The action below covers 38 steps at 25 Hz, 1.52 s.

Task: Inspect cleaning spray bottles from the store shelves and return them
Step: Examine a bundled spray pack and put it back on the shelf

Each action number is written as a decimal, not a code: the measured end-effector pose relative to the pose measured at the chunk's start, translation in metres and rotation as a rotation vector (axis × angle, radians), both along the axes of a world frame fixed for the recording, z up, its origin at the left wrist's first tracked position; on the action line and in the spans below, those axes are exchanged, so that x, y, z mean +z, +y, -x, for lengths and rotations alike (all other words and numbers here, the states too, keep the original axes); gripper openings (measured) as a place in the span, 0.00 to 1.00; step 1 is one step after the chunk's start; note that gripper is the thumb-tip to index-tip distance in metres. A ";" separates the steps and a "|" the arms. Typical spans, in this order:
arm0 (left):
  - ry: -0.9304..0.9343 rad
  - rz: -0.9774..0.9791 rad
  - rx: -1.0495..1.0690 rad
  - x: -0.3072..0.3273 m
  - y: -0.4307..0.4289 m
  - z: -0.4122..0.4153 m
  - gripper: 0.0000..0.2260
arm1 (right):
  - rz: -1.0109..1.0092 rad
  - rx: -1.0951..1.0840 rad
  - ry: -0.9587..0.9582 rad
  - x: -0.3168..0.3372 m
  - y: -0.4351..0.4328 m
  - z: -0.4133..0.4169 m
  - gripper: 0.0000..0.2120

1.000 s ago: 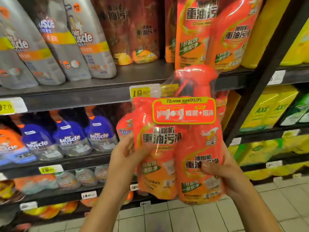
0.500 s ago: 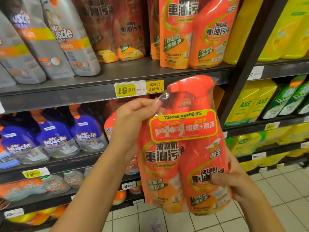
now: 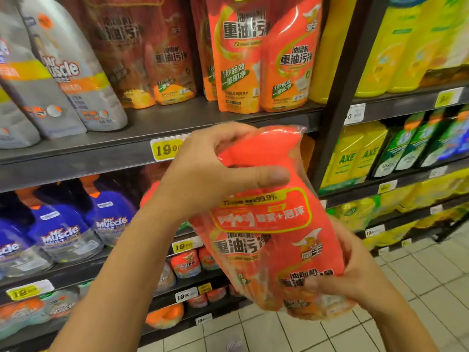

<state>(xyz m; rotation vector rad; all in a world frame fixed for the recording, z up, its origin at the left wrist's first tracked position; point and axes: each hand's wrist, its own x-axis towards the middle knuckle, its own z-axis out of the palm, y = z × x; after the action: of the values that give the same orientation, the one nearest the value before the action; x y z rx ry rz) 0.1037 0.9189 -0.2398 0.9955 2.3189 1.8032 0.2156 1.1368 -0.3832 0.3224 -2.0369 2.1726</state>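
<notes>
Two hands are curled around an orange twin pack of spray bottles [image 3: 274, 240], held tilted in front of the shelves [image 3: 76, 161], the left hand [image 3: 208, 179] gripping its trigger top, the right hand [image 3: 355, 283] its base; inspection is judged under way, with the return not yet made.

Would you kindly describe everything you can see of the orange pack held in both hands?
The orange pack is a glossy film-wrapped bundle, its spray head showing at the top, with a red, yellow-bordered label across the front and white Chinese lettering below. Slightly blurred, it tilts with its top leaning left, in front of the shelves. The left hand grips the top, thumb across it; the right hand holds the lower right corner.
</notes>
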 end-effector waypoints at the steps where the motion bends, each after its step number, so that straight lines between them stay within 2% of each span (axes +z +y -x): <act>1: 0.029 0.011 0.023 0.000 0.002 -0.006 0.21 | -0.057 -0.037 0.008 -0.003 -0.003 0.000 0.39; 5: 0.286 -0.008 -0.152 -0.014 0.004 -0.024 0.22 | -0.203 -0.255 0.029 -0.016 -0.009 0.005 0.31; 7: 0.334 0.005 -0.200 -0.021 0.006 -0.028 0.24 | -0.272 -0.364 0.066 -0.019 -0.007 0.010 0.26; 11: 0.310 -0.028 -0.264 -0.025 0.010 -0.029 0.24 | -0.305 -0.432 0.099 -0.016 0.000 0.012 0.30; 15: 0.236 -0.083 -0.233 -0.023 0.019 -0.016 0.22 | -0.298 -0.376 0.075 -0.015 0.003 0.011 0.27; 19: 0.079 -0.014 -0.147 -0.020 0.033 0.016 0.21 | -0.185 -0.268 0.008 -0.015 -0.001 0.007 0.26; 21: -0.032 -0.042 -0.023 -0.021 0.047 0.027 0.26 | -0.064 -0.228 -0.001 -0.019 -0.004 0.009 0.25; 22: -0.006 -0.009 0.061 -0.021 0.054 0.029 0.29 | 0.019 -0.208 -0.010 -0.022 -0.006 0.010 0.23; 26: 0.453 0.252 0.214 -0.026 0.066 0.022 0.38 | 0.286 -0.137 -0.072 -0.020 -0.012 0.011 0.26; 29: 0.777 0.333 0.308 -0.032 0.054 0.023 0.42 | 0.345 -0.083 -0.063 -0.011 -0.015 0.009 0.28; 31: 0.901 0.331 0.371 -0.043 0.040 0.028 0.43 | 0.417 -0.104 -0.067 -0.006 -0.016 0.011 0.28; 32: 0.878 0.301 0.385 -0.051 0.032 0.030 0.43 | 0.474 -0.126 -0.073 -0.003 -0.016 0.011 0.28; 34: 0.606 0.190 0.329 -0.068 0.017 0.032 0.46 | 0.559 -0.146 -0.072 0.004 -0.012 0.014 0.27; 36: 0.078 -0.019 0.086 -0.080 0.008 0.028 0.50 | 0.597 -0.148 -0.075 0.014 -0.010 0.017 0.27; 38: -0.401 -0.163 -0.209 -0.090 0.003 0.023 0.42 | 0.666 -0.143 -0.090 0.021 -0.009 0.020 0.24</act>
<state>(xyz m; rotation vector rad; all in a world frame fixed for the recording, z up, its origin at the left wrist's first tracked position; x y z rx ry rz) 0.0809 0.9214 -0.3299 0.7681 1.7922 1.9168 0.1956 1.1275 -0.3618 -0.0059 -1.2045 2.6292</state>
